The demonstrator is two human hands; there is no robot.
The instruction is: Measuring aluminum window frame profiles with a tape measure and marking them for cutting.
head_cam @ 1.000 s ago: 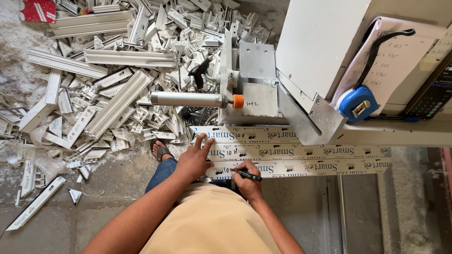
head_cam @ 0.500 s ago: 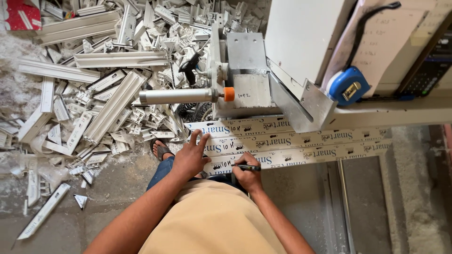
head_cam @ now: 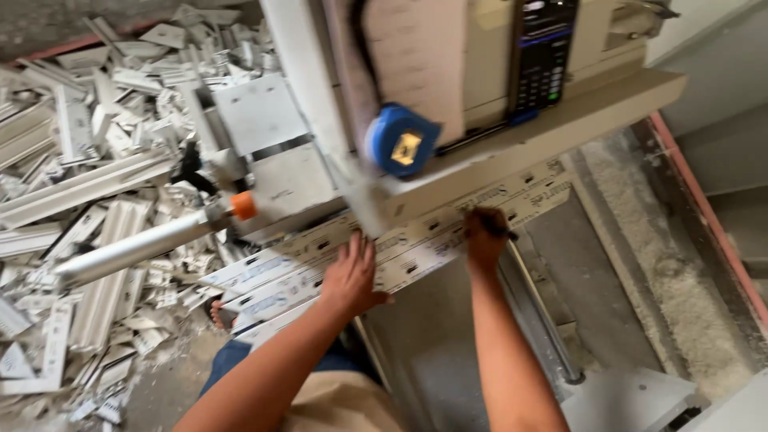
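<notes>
White profile strip [head_cam: 416, 244]: left hand [head_cam: 350, 276] flat, right hand [head_cam: 484, 236] marking with pen [head_cam: 498, 230].

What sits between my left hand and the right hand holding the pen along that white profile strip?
Nothing visible: the left hand presses flat on the white profile strip, and bare strip runs to the right hand gripping the pen.

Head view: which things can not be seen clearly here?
- Pen tip: hidden in the right hand; motion blur.
- White profile strips: partly covered by the left hand, far end under the bench shelf.
- Blue tape measure: label blurred.
- Calculator: cut by top edge.
</notes>
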